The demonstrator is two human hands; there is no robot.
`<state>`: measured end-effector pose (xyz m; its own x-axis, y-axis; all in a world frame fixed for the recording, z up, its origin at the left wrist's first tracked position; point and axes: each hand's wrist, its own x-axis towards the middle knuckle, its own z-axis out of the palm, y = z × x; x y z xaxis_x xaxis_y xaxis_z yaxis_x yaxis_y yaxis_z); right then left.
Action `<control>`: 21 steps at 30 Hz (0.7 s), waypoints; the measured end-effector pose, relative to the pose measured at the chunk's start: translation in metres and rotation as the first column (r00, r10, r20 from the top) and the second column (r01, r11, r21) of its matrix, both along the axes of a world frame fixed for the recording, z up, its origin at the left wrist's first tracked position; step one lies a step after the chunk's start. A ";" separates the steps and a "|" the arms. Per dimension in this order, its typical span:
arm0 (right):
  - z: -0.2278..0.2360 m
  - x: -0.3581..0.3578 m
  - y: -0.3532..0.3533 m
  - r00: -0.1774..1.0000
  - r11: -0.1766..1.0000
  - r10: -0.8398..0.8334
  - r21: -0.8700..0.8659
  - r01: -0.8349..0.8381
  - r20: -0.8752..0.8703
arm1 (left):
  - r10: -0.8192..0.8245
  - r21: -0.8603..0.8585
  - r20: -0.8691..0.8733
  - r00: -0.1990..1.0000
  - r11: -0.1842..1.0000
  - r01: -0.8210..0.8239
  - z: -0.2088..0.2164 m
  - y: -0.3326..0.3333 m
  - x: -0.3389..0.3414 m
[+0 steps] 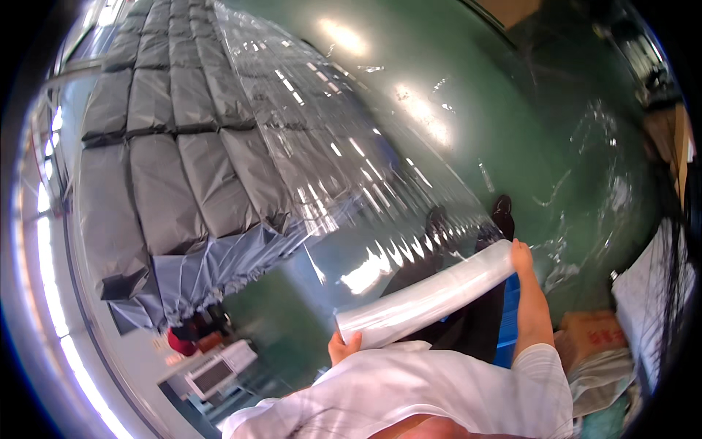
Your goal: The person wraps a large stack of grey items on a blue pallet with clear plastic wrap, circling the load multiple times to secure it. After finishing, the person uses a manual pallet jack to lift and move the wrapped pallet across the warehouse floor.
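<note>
Across my body I hold a wide roll of clear stretch film [431, 296], tilted up to the right. My left hand [345, 347] grips its lower left end, and my right hand [520, 256] is closed on the upper right end. From the roll a taut, shiny sheet of film [369, 190] runs up and away to the far left. It lies along the right side of a long stack of grey wrapped packs [175, 175] set in rows. Bluish sheeting [219, 271] hangs down the near end of the stack.
Beyond the film lies a green floor [468, 102] with scraps of clear plastic [599, 205]. At the lower right stand a cardboard box [592, 338] and a white sheet-like bundle [652, 293]. Something red [183, 341] and a white boxy device [219, 369] are at the lower left.
</note>
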<state>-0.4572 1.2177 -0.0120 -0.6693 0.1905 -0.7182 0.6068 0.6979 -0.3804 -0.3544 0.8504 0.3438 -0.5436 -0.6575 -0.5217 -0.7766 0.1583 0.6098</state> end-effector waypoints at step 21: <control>-0.105 0.252 -0.418 0.317 0.137 -0.874 -0.441 0.887 0.368 | -0.700 -0.099 -0.012 0.714 0.712 0.695 0.003 -0.303 0.028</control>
<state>-0.2049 0.7995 -0.1167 -0.2839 0.2762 -0.9182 0.6843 -0.6125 -0.3958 -0.3263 0.5470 0.3471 -0.8861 -0.1199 -0.4478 -0.3974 0.6938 0.6006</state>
